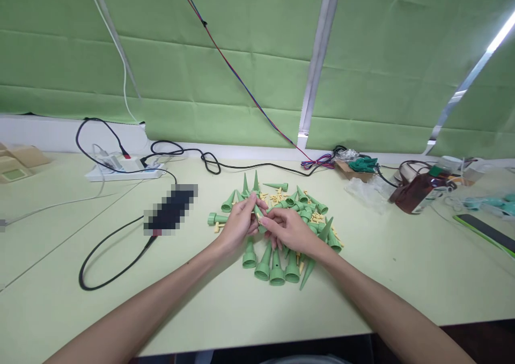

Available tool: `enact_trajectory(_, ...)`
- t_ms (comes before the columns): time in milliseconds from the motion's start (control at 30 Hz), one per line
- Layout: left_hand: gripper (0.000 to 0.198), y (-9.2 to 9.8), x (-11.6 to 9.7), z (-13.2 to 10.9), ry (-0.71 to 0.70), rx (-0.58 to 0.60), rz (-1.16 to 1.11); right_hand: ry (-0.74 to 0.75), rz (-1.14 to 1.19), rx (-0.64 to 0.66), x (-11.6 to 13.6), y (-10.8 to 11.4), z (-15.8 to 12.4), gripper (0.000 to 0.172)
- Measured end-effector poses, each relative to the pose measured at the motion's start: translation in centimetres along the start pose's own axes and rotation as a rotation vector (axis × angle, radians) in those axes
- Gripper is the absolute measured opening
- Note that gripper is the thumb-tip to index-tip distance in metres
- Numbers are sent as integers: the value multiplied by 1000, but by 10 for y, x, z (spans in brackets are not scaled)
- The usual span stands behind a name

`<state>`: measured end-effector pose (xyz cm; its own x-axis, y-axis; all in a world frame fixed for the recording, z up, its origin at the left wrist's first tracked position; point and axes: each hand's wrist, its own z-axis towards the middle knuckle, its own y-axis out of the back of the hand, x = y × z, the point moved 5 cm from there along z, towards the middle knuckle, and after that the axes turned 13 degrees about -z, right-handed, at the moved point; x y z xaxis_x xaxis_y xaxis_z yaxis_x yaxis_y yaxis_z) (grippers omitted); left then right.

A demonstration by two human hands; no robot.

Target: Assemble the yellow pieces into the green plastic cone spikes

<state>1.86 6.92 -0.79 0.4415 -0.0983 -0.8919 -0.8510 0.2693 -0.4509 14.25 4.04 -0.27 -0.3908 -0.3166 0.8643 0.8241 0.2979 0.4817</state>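
My left hand (240, 221) and my right hand (287, 228) meet over a pile of green cone-shaped plastic spikes (281, 264) on the pale green table (402, 267). Both hands pinch one green spike (257, 209) between them, the left fingers closed round its upper end, the right fingers closed at its lower end. Small beige pegs (277, 196) lie scattered among the spikes behind my hands. A row of upright spikes stands just in front of my wrists.
A black adapter (171, 211) with its black cable (104, 256) lies left of the pile. A white power strip (124, 169) sits at the back left. Cardboard boxes (16, 162) at far left. A brown bottle (418, 192), plastic bags and a phone (485, 232) lie right.
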Motion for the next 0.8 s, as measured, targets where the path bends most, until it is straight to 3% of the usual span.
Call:
enact_trajectory(300,41,-2,-3,-1,-5,-20,21,4,4,18,0,0,1,39)
enact_trajectory(500,44,0,-2,1,12,-25,96,12,-24,61,-7,6,5,47)
enact_trajectory(667,41,2,0,2,47,-32,209,-62,73,-203,-20,25,12,51)
enact_trajectory(800,38,1,4,2,52,-3,338,8,-119,-386,-15,39,9,39)
